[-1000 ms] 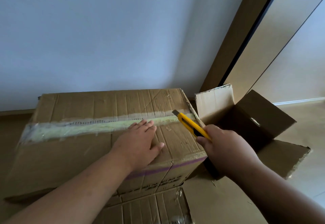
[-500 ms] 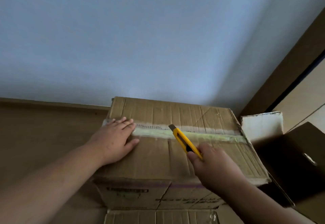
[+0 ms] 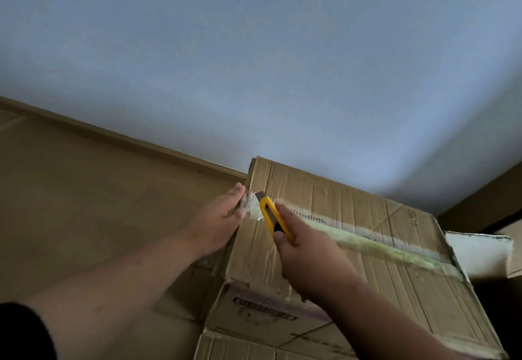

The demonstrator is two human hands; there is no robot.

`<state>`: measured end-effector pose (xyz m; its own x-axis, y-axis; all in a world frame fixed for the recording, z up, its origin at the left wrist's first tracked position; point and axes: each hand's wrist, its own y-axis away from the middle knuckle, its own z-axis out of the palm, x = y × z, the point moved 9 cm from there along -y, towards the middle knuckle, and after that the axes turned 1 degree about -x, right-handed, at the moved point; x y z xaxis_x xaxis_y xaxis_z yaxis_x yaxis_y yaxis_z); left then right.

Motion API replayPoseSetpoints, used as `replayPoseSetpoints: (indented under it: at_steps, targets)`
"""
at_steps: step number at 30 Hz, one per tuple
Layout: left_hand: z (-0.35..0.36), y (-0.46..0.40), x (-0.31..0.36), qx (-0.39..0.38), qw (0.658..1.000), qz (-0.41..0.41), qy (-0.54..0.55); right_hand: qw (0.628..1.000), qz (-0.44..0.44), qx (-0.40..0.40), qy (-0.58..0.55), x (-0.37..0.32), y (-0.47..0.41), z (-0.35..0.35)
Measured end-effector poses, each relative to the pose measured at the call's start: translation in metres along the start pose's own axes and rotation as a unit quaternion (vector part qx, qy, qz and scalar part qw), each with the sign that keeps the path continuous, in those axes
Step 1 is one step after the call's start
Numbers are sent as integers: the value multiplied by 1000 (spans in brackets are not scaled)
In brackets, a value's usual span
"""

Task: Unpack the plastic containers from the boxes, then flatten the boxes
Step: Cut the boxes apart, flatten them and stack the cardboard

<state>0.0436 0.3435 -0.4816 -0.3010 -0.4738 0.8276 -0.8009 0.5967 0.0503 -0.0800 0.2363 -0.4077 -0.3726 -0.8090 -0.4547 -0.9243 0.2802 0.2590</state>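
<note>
Cardboard box: sealed, standing on the floor against the wall, with another box under it; its containers are not visible.
Tape seam: yellowish strip running across the top to the left edge.
Right hand: fingers curled round a yellow utility knife, blade tip at the seam's left end.
Left hand: fingers fairly straight, pressed against the box's left side beside the seam, holding nothing.
Step in hand: slitting the tape, judged nearly through at this end.
Doing it well: keep the blade shallow so nothing inside is scored.
Risk: blade points toward the left fingers; shift them off the line of cut.
Opened box flap: pale, at far right.
</note>
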Motion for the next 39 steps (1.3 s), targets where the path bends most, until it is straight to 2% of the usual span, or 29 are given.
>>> replayPoseSetpoints:
  at_steps: [3,7,15,24,33,39]
  targets:
    - [1,-2,-19,13,995,-49,89,1000,5,-5,-15,-9,-6,5]
    - [1,-2,-35,10,972,-93,218,1000,5,-15,11,-14,-10,14]
    - [7,-5,-37,11,969,-80,231,998,17,19,64,-20,-20,19]
    - [4,-12,-47,28,956,-75,281,985,28,-20,170,-33,-24,36]
    - [1,-13,-49,13,973,-50,225,986,32,-54,152,-41,-29,24]
    - [2,-13,-50,3,973,-41,227,988,38,-66,138,-48,-23,26]
